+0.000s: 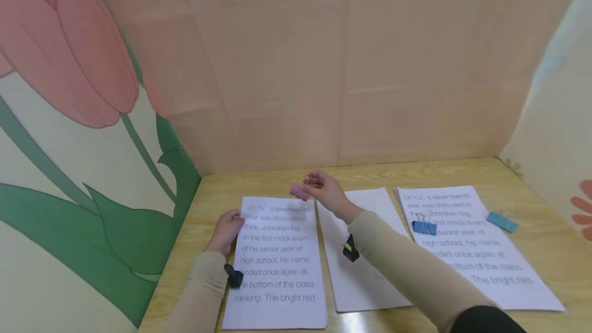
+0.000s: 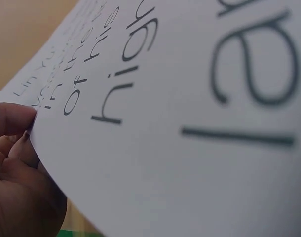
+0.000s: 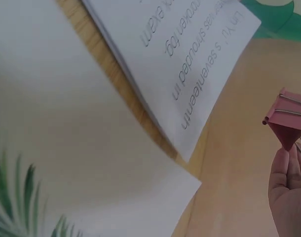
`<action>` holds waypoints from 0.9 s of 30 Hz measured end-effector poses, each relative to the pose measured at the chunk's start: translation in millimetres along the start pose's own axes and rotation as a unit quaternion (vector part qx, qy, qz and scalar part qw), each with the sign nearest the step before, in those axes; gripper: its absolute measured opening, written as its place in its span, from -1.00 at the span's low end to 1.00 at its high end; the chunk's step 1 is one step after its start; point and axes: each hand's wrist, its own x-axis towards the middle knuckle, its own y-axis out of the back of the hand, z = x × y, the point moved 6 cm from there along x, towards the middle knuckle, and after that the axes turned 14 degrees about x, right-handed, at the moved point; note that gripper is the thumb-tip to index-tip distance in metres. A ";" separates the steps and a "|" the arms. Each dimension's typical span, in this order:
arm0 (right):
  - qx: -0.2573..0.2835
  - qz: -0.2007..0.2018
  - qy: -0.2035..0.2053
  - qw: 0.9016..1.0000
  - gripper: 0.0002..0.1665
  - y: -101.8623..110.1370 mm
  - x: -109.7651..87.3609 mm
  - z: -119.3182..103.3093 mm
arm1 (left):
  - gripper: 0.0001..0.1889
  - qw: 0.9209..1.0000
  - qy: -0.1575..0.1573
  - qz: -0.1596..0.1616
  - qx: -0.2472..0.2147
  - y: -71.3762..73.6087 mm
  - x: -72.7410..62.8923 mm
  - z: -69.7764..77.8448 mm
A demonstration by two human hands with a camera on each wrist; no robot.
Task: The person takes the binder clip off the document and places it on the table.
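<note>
A stack of printed paper [image 1: 277, 317] lies upright to the viewer at the left of the table. Its left edge is pinched between the thumb and fingers of my left hand [image 1: 226, 230]; in the left wrist view the sheet [image 2: 155, 182] bends up from that grip. Raised above the stack's top right corner, my right hand [image 1: 329, 197] holds a pink binder clip [image 1: 299, 192] by its wire handles. The right wrist view shows this clip [image 3: 288, 111] at the fingertips, its body facing away from the palm.
Under my right forearm lies a middle paper stack [image 1: 365, 292], mostly white with green leaves [image 3: 27, 197] printed on it. Another text stack [image 1: 513, 297] is at the right, bearing a blue binder clip [image 1: 424, 227] and a teal one [image 1: 502, 221]. A tan-covered wall [image 1: 342, 91] closes the back.
</note>
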 end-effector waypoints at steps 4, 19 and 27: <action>-0.010 0.008 -0.003 1.000 -0.23 11.1 -5.7 4.5 | -0.76 1.000 0.009 0.003 0.006 -3.4 -1.8 -0.2; -0.037 0.010 -0.022 0.999 -0.25 46.6 -32.1 18.3 | -0.67 0.999 0.030 0.002 0.012 -16.8 -7.1 1.2; -0.062 0.012 -0.037 0.997 -0.23 56.1 -39.2 30.5 | -0.67 1.000 0.026 0.000 0.013 -19.4 -7.3 1.9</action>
